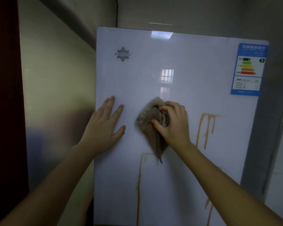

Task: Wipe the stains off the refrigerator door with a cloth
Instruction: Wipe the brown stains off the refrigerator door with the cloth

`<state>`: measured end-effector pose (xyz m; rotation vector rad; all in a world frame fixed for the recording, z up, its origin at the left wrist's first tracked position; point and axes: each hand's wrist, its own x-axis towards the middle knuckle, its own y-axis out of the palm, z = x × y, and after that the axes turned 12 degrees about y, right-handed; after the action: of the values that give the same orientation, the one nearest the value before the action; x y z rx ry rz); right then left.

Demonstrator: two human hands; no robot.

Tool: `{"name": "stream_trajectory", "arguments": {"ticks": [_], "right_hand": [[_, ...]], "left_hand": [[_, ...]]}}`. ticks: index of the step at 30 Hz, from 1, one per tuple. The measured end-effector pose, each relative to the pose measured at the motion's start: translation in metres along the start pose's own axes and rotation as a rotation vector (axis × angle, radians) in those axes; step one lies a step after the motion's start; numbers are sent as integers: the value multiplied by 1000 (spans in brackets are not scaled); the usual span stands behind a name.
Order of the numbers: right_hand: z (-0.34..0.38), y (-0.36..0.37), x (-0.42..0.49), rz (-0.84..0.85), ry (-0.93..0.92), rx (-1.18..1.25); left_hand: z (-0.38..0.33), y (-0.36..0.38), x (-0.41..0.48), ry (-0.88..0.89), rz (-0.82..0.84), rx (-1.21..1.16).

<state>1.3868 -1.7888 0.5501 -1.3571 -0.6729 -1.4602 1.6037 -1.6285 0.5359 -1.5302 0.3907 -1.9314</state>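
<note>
Cloth (pixel 149 123) half hidden under right hand (pixel 174 123)

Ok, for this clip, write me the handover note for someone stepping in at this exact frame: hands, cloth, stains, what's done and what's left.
Left hand: open, flat against the refrigerator door near its left edge, holding nothing.
Right hand: gripping the bunched cloth and pressing it on the mid-door, a corner hanging down.
Stains: orange-brown drips remain to the right of the cloth, below it in a long run, and at lower right.
Done: the area around and above the cloth looks clean.
Left: wipe all three drip patches; the energy label at upper right needs no wiping.
</note>
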Motion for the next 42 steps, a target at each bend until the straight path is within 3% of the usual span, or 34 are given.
{"name": "stream_trajectory", "arguments": {"ticks": [4, 7, 12, 17, 20, 25, 33, 36, 42], "right_hand": [[-3, -9, 20, -174, 164, 96], [1, -5, 16, -223, 168, 120], [-2, 9, -21, -162, 5, 4], [-5, 22, -57, 39, -74, -163], [-13, 14, -42, -15, -117, -163], [-8, 9, 3, -172, -6, -104], [-17, 23, -49, 67, -272, -179], [-50, 1, -67, 57, -247, -211], [-56, -21, -29, -161, -21, -150]], "left_hand": [[1, 4, -1, 4, -27, 16], [1, 7, -2, 8, -56, 32], [-6, 13, -4, -2, -170, 31], [-14, 26, -14, 30, -295, 95], [-17, 33, -19, 33, -286, 94], [-16, 43, -18, 29, -303, 131], [-20, 65, -17, 0, -366, 112], [-15, 70, -18, 17, -386, 115], [-19, 79, -16, -15, -389, 111]]}}
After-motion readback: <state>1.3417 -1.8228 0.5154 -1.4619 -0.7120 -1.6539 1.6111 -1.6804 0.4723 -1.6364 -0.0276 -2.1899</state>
